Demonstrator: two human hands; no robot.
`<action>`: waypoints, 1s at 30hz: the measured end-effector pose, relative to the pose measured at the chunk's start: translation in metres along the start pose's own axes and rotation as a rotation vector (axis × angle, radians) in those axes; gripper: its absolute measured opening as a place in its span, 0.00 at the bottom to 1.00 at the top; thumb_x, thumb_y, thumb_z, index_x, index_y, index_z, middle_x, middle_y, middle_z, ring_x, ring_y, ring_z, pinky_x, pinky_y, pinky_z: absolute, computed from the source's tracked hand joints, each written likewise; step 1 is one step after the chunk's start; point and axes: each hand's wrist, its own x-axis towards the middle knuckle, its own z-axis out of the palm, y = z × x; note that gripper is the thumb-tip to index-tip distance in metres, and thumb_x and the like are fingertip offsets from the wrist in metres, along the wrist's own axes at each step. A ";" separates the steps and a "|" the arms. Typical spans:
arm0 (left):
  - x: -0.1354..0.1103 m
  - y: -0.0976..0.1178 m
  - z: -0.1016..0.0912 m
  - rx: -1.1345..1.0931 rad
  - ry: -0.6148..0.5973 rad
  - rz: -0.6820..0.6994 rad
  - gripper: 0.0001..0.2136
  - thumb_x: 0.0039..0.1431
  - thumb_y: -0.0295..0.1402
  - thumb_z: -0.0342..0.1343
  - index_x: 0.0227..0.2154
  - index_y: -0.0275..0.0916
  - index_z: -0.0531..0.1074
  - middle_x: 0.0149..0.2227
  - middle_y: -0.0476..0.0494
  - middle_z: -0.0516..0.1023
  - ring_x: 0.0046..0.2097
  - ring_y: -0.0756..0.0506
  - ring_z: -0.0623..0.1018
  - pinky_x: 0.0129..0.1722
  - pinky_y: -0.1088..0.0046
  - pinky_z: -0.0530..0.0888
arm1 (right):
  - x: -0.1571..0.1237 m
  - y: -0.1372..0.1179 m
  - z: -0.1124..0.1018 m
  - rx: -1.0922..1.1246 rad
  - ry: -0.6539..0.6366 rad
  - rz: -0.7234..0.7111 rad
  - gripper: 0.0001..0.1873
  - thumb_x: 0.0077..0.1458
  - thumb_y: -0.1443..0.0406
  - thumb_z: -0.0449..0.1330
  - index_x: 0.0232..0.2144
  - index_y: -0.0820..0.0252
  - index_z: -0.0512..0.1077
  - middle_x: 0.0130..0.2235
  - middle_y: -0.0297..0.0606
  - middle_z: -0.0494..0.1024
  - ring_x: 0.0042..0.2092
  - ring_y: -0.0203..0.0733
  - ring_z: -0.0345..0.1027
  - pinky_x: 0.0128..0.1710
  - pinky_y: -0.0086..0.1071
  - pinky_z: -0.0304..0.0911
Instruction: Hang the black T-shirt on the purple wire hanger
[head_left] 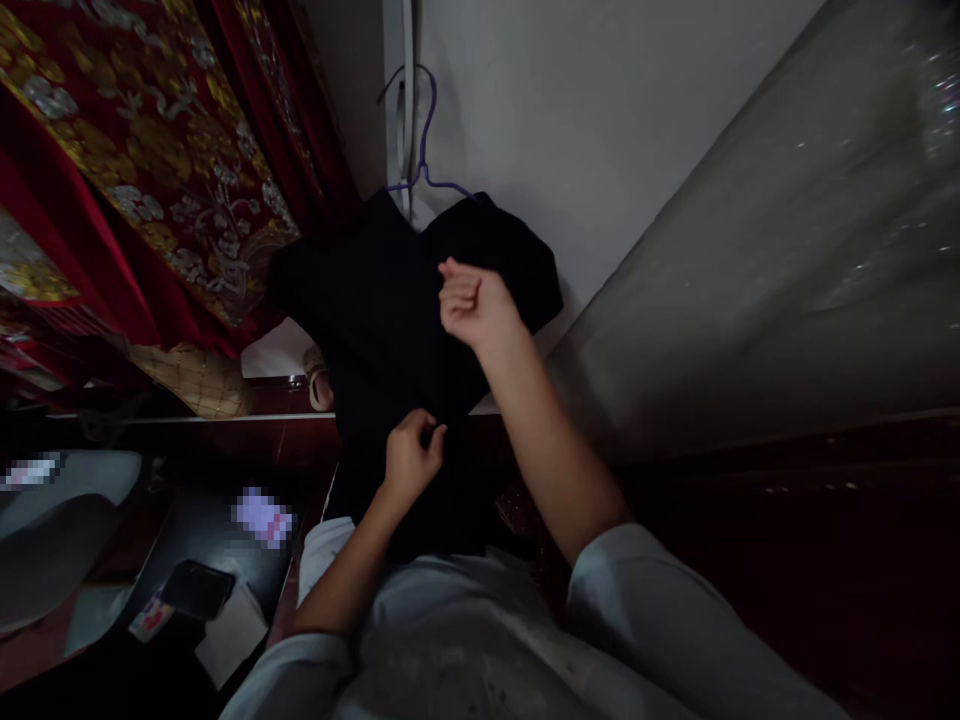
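A black short-sleeved garment [375,300] hangs from a purple hanger [424,165] in front of me, its lower part reaching down to my lap. Low on its front, my left hand [412,460] is closed in a pinch, thumb and forefinger at the dark cloth. Higher up and to the right, my right hand [478,303] is raised before the garment with its fingers curled in and pinched together. Whatever those fingertips may hold is too small and dark to see. Folds in the cloth hardly show in the dim light.
Red drapery with gold and silver embroidery [195,190] hangs at left. A shiny sheet-covered shape [787,260] leans at right. A dark table at lower left bears a phone [198,590] and white paper [232,635]. Beyond the garment stands a beige shoe [319,380].
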 end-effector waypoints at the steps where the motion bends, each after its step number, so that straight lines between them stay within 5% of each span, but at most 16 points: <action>1: -0.001 0.000 0.004 0.014 -0.023 0.010 0.07 0.65 0.32 0.56 0.31 0.41 0.67 0.31 0.46 0.73 0.33 0.46 0.73 0.34 0.71 0.67 | 0.003 -0.011 0.008 -0.015 0.024 -0.049 0.12 0.66 0.69 0.59 0.28 0.58 0.67 0.16 0.20 0.52 0.17 0.27 0.44 0.15 0.21 0.47; 5: 0.018 0.008 0.002 0.085 -0.150 0.056 0.04 0.64 0.31 0.58 0.33 0.40 0.69 0.32 0.45 0.76 0.34 0.44 0.76 0.35 0.70 0.68 | -0.002 -0.030 0.031 -0.168 0.064 -0.199 0.11 0.68 0.64 0.59 0.31 0.58 0.70 0.17 0.21 0.55 0.17 0.27 0.48 0.17 0.23 0.49; 8: 0.057 0.025 -0.024 0.056 -0.221 0.143 0.02 0.64 0.31 0.61 0.36 0.40 0.73 0.35 0.45 0.80 0.36 0.45 0.79 0.38 0.71 0.72 | -0.012 -0.025 0.034 -0.312 0.011 -0.301 0.13 0.62 0.56 0.66 0.31 0.56 0.70 0.16 0.20 0.52 0.16 0.27 0.47 0.16 0.24 0.45; 12: 0.129 0.063 -0.072 -0.023 0.125 0.398 0.11 0.71 0.37 0.54 0.52 0.41 0.73 0.39 0.45 0.81 0.39 0.47 0.80 0.42 0.70 0.75 | -0.022 -0.014 0.032 -0.456 -0.017 -0.413 0.18 0.56 0.53 0.70 0.28 0.58 0.69 0.16 0.21 0.55 0.17 0.26 0.50 0.16 0.25 0.44; 17: 0.192 0.092 -0.101 0.165 0.140 0.730 0.15 0.73 0.46 0.51 0.47 0.42 0.76 0.38 0.43 0.79 0.40 0.45 0.79 0.42 0.66 0.75 | -0.024 -0.011 0.031 -0.542 -0.043 -0.502 0.17 0.57 0.57 0.69 0.25 0.59 0.69 0.16 0.23 0.56 0.17 0.26 0.52 0.17 0.23 0.46; 24: 0.185 0.077 -0.105 0.378 0.137 0.691 0.10 0.73 0.38 0.53 0.39 0.38 0.75 0.37 0.43 0.78 0.41 0.44 0.80 0.43 0.68 0.74 | -0.007 0.006 0.017 -0.468 -0.071 -0.388 0.11 0.52 0.66 0.66 0.21 0.63 0.71 0.13 0.21 0.50 0.16 0.24 0.45 0.16 0.23 0.40; 30: 0.176 0.082 -0.109 0.223 0.300 0.669 0.09 0.72 0.37 0.55 0.36 0.39 0.74 0.35 0.46 0.76 0.40 0.46 0.78 0.44 0.70 0.73 | 0.003 0.026 0.037 -0.454 0.024 -0.517 0.13 0.55 0.70 0.64 0.20 0.61 0.68 0.14 0.22 0.55 0.16 0.24 0.47 0.15 0.23 0.44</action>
